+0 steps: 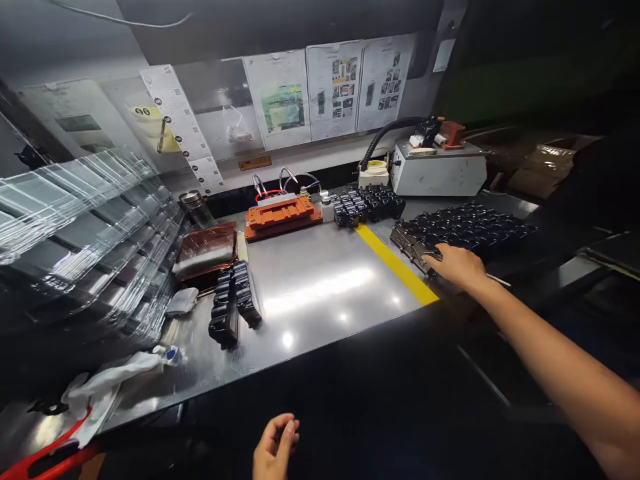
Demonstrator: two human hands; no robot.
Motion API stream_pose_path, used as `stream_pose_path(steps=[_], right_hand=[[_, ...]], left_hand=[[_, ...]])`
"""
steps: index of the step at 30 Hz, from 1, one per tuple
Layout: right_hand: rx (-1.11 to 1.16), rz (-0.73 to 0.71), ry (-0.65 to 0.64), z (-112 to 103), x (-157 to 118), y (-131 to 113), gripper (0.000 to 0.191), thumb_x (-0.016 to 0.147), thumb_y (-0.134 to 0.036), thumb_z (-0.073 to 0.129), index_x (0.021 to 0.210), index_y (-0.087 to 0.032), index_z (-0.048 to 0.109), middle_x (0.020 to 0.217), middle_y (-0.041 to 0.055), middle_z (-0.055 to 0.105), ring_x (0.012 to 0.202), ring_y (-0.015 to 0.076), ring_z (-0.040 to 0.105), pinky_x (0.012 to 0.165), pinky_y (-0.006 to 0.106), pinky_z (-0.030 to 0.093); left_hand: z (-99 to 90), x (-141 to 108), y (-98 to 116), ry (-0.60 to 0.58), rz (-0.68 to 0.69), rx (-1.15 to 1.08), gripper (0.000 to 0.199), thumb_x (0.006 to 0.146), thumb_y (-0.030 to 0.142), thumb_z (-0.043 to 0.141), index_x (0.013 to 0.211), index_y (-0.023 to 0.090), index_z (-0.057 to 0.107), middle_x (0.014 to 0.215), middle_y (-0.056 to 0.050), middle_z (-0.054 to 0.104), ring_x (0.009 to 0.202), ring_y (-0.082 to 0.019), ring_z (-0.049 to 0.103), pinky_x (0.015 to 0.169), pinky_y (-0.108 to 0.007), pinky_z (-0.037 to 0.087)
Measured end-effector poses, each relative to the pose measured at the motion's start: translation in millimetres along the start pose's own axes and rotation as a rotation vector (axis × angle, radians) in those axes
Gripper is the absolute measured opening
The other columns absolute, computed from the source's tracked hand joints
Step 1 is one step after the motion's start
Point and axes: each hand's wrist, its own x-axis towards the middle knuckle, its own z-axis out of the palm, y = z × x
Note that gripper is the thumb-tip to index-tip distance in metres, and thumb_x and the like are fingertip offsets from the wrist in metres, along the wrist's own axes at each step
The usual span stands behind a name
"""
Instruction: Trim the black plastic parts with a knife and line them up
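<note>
My right hand (459, 267) reaches over the near left end of a batch of black ribbed parts (470, 227) on the right of the bench. Its fingertips are at the edge of the closest part; whether they grip it is hard to see. A thin pale stick (499, 281) sticks out from under that hand by the wrist. Low in the view, in front of the bench edge, my left hand (275, 445) is curled with thumb and fingers close together. Nothing shows in it. Two more black ribbed strips (224, 313) lie at the left of the bench.
An orange fixture (283, 217) stands at the back, beside more black parts (367, 203). Yellow tape (397, 265) crosses the metal bench (310, 307). A grey machine box (437, 172) stands back right. Wrapped clear trays (90, 233), a reddish-brown bag (206, 250) and a white cloth (117, 377) are left.
</note>
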Motion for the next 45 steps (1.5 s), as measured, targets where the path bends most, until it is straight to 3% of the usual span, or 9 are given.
stream_pose_path(steps=[6,9,11,15,20,25,31,36,45], right_hand=[[0.265,-0.288,-0.166,50.5,-53.2,-42.3,0.039,0.084,-0.048,0.054,0.097,-0.016,0.072,0.087,0.0072,0.072,0.080,0.0189,0.066,0.065,0.024,0.045],[0.390,-0.511,-0.358,66.6,-103.1,-74.2,0.041,0.085,-0.053,0.053,0.098,-0.020,0.073,0.084,0.0033,0.073,0.074,0.0149,0.065,0.061,0.022,0.043],[0.448,-0.670,-0.488,69.6,-123.1,-90.5,0.041,0.083,-0.056,0.054,0.089,-0.021,0.074,0.078,0.0026,0.072,0.069,0.0141,0.064,0.058,0.023,0.041],[0.502,-0.729,-0.333,74.2,-105.1,-115.0,0.038,0.082,-0.053,0.057,0.092,-0.019,0.070,0.072,0.0035,0.070,0.066,0.0154,0.062,0.061,0.025,0.040],[0.524,-0.734,-0.299,93.0,-69.8,-138.9,0.032,0.091,-0.031,0.036,0.089,-0.016,0.064,0.070,0.0045,0.068,0.065,0.0146,0.061,0.061,0.024,0.042],[0.458,-0.950,-0.347,96.1,-92.1,-151.6,0.028,0.088,-0.031,0.045,0.099,-0.021,0.068,0.098,0.0046,0.072,0.086,0.0169,0.065,0.072,0.026,0.043],[0.173,-0.974,-0.120,99.1,-107.9,-155.5,0.032,0.093,-0.040,0.043,0.090,-0.020,0.068,0.079,0.0032,0.073,0.068,0.0162,0.064,0.060,0.026,0.034],[0.092,-1.067,0.013,99.3,-102.4,-156.2,0.036,0.092,-0.040,0.043,0.076,-0.018,0.067,0.073,0.0040,0.070,0.066,0.0151,0.062,0.057,0.026,0.028],[0.125,-1.068,-0.022,93.0,-96.0,-154.2,0.039,0.092,-0.045,0.043,0.074,-0.020,0.068,0.074,0.0036,0.071,0.064,0.0144,0.060,0.056,0.026,0.029]], left_hand=[[71.6,3.2,62.7,-0.321,0.111,0.130,0.074,0.064,0.067,0.072,0.110,0.009,0.064,0.097,-0.015,0.071,0.077,-0.020,0.066,0.066,-0.029,0.054],[97.2,11.4,90.4,-0.286,0.149,0.217,0.093,0.071,0.066,0.065,0.136,0.004,0.044,0.112,-0.021,0.066,0.077,-0.021,0.065,0.056,-0.028,0.050],[103.5,18.8,100.3,-0.191,0.204,0.240,0.090,0.078,0.056,0.064,0.144,0.005,0.033,0.123,-0.022,0.061,0.097,-0.024,0.065,0.073,-0.031,0.053],[92.9,30.2,101.2,-0.110,0.286,0.134,0.080,0.080,0.039,0.069,0.146,0.012,0.035,0.141,-0.019,0.050,0.129,-0.026,0.050,0.103,-0.034,0.043],[67.9,24.6,91.8,-0.240,0.204,0.052,0.076,0.078,0.042,0.072,0.142,0.012,0.045,0.103,-0.012,0.071,0.089,-0.021,0.067,0.079,-0.030,0.054],[58.9,5.9,87.5,-0.288,0.151,0.096,0.074,0.082,0.046,0.067,0.144,0.013,0.044,0.076,-0.004,0.067,0.064,-0.013,0.060,0.059,-0.023,0.050],[58.9,0.7,87.4,-0.309,0.148,0.160,0.072,0.086,0.047,0.061,0.145,0.013,0.042,0.071,-0.001,0.063,0.050,-0.007,0.045,0.049,-0.019,0.041],[59.2,1.6,88.2,-0.308,0.181,0.160,0.072,0.086,0.045,0.061,0.146,0.012,0.040,0.086,-0.006,0.068,0.061,-0.010,0.053,0.060,-0.022,0.048],[57.2,2.8,90.4,-0.323,0.205,0.211,0.063,0.090,0.041,0.055,0.145,0.014,0.042,0.092,-0.006,0.068,0.062,-0.010,0.052,0.059,-0.020,0.045]])
